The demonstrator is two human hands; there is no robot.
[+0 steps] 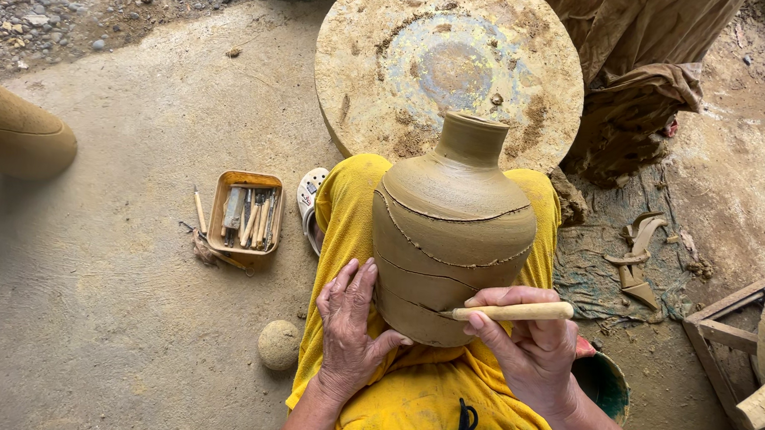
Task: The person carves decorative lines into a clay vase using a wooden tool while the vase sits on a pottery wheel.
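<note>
Two hands, clay pot (452,227), wooden tool (513,312)

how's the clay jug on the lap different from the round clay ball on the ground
The clay jug is tall with a narrow neck; the clay ball is small and round. The jug bears carved lines; the ball looks plain. The jug rests on the lap, steadied by the left hand; the ball lies untouched. Both are brownish clay.

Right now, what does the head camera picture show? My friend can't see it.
A person's right hand carves lines into a brown, unfired clay jug with a wooden stick tool, while the left hand steadies it on their yellow-clothed lap.
</note>
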